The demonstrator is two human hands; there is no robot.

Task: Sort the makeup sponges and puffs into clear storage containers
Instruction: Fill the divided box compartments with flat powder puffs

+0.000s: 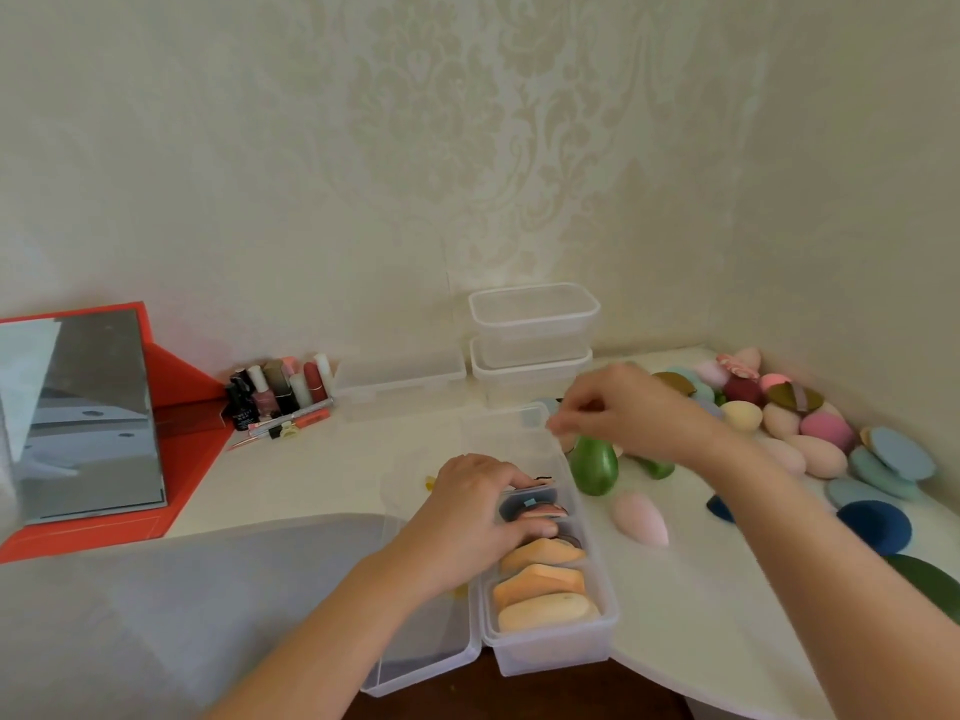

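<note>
Left hand (475, 517) over long clear container (550, 659) at front edge of table (685, 605). My fingers (493, 491) are stretched and rest on dark puff (545, 497), which stands in row with orange puffs (540, 587) inside.

Right hand (628, 407) above container's far end, fingertips bunched and blurred; cannot tell if holding anything.

Green sponge (594, 465) and pink sponge (640, 519) on table just right of container. Loose sponges and puffs (810, 428) heaped along right wall. Two clear containers (532, 335) stacked at back.

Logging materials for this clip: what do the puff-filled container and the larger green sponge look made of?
The puff-filled container looks like clear, slightly frosted plastic: puffs show through its walls. The larger green sponge seems foam, but its satiny sheen leaves that open.
</note>
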